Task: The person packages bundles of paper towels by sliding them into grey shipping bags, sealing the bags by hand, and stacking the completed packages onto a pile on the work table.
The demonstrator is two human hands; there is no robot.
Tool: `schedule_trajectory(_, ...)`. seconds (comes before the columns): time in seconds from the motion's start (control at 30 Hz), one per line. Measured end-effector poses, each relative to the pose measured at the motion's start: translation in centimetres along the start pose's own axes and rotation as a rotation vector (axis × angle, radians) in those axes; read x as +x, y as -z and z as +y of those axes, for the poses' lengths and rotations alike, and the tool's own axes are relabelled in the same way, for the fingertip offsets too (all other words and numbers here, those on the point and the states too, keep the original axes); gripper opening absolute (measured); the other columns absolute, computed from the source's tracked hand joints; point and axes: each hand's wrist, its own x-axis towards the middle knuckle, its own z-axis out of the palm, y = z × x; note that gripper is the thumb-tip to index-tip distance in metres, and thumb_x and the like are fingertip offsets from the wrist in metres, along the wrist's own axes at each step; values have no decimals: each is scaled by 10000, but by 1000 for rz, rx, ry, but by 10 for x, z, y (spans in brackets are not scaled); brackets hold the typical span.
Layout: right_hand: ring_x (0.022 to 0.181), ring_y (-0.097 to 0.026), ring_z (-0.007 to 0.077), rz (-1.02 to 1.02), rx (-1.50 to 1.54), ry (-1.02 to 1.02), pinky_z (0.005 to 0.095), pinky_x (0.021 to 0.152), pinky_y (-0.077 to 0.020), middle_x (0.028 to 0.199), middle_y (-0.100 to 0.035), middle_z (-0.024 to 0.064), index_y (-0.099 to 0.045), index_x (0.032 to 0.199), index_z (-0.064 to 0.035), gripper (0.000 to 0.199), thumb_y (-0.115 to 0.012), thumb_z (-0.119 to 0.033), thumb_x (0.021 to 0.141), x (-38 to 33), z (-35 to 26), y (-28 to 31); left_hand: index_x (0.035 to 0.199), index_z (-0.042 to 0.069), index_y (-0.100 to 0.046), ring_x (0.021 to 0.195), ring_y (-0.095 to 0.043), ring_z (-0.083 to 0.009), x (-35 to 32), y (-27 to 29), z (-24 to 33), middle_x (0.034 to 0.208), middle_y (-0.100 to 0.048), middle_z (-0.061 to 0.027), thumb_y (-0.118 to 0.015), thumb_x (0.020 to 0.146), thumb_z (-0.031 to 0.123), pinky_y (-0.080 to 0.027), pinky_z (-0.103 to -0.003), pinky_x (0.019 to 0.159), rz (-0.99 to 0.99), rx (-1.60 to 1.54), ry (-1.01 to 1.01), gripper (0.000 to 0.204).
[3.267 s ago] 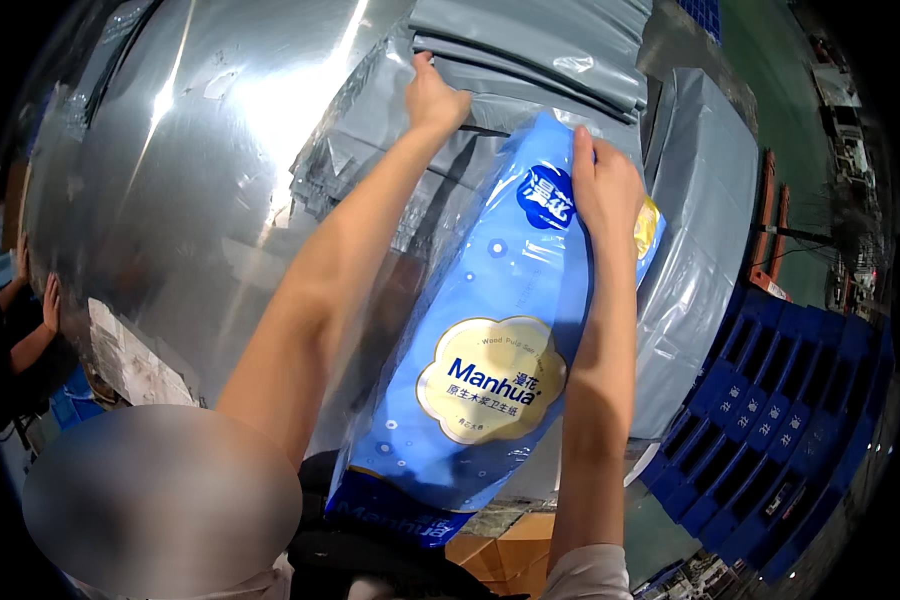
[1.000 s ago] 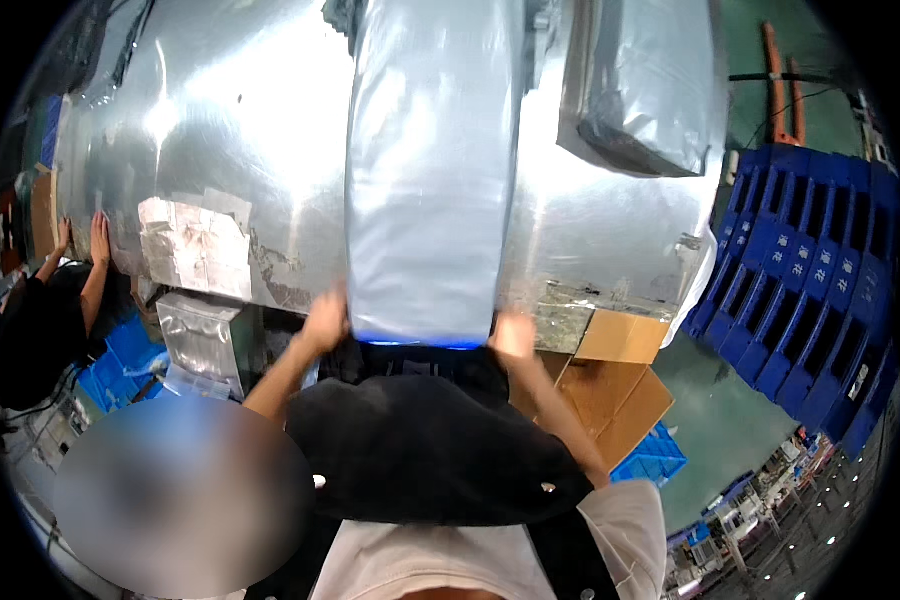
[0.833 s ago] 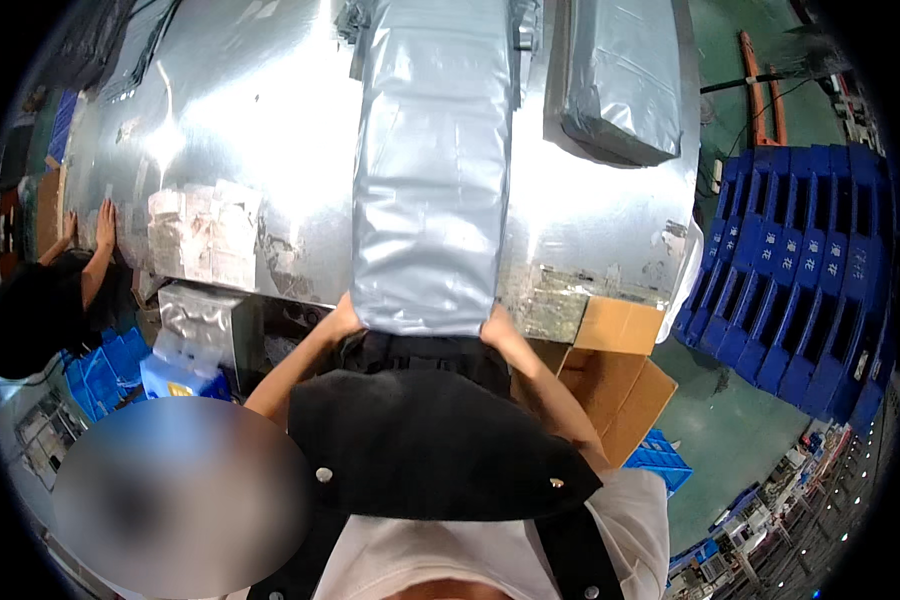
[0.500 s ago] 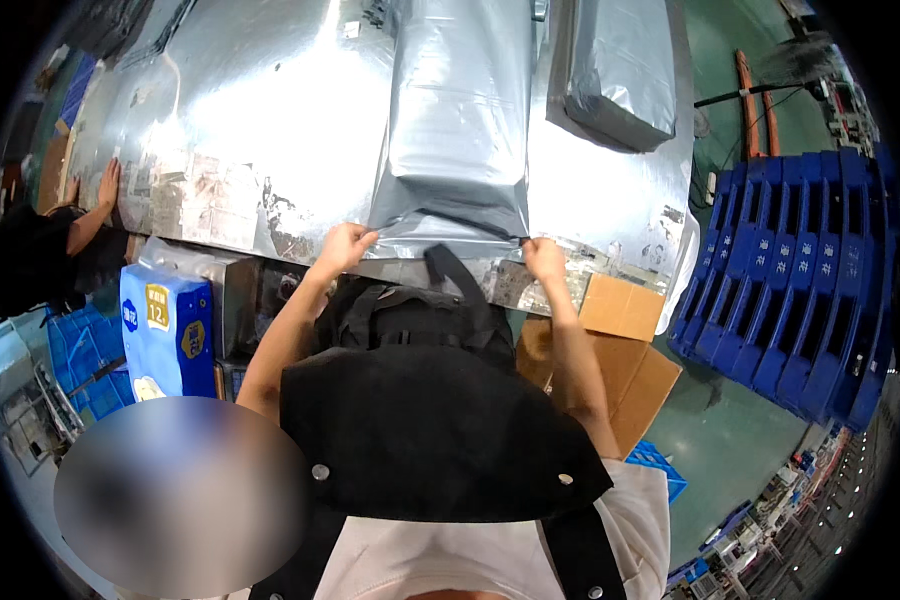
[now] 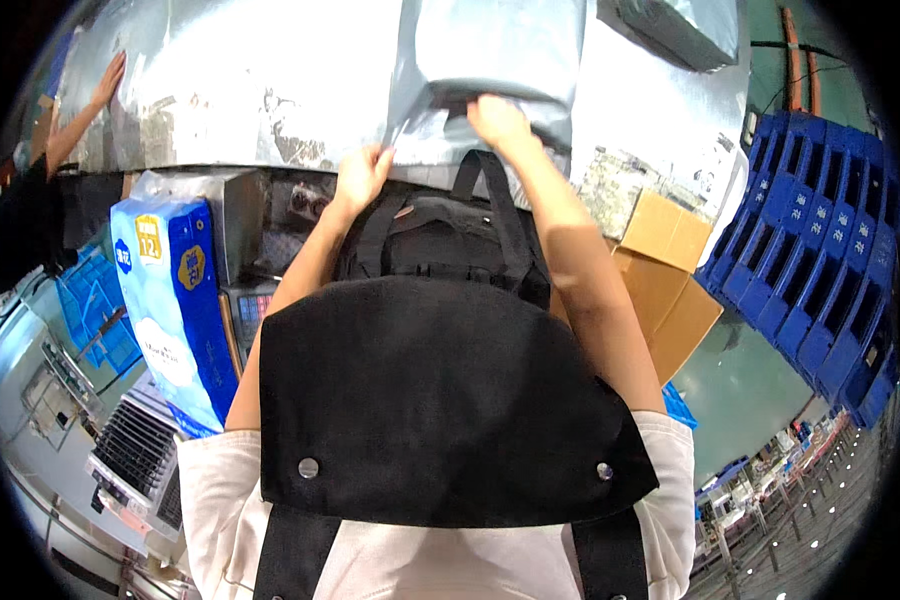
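A grey plastic mailing bag (image 5: 495, 45) with a bulky, box-like load inside lies on the metal-topped table (image 5: 215, 110) in front of me. Its near end is loose and creased. At the left corner of that end, my left hand (image 5: 362, 180) is closed, fingertips pinching the plastic edge. My right hand (image 5: 502, 124) is closed over the bag's near end, right of its middle, on the folded plastic; its fingertips are partly blurred. A second wrapped grey parcel (image 5: 680, 30) lies farther back on the right.
Left of me stand a blue and white package (image 5: 165, 310) and a blue crate (image 5: 95, 310). An open cardboard box (image 5: 665, 290) is by my right arm, with stacked blue plastic pallets (image 5: 810, 245) beyond. Another person's hand (image 5: 108, 80) rests on the table's far left.
My right hand has left the bag's right corner and moved left and forward across its near end. My left hand stays at the left corner. The view has shifted.
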Motion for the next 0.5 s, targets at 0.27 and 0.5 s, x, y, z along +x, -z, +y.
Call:
schedule_trajectory(0.27, 778, -583, 320, 379, -13, 297, 404, 691, -475, 885, -565, 145, -575, 963, -82, 237, -572, -219, 770, -40, 11, -65, 665, -47, -501, 510, -373, -135, 5, -6, -7, 531, -426, -113, -578, 805, 303, -350, -318, 486, 5, -421, 86, 385)
schedule_trajectory(0.5, 720, -586, 325, 391, 67, 319, 410, 624, -481, 818, -573, 147, -571, 892, -65, 160, -570, -168, 770, -37, 13, -63, 710, -37, -558, 489, -391, -75, 24, 13, 37, 503, -449, -19, -579, 790, 211, -340, -267, 455, -8, -351, 218, 261)
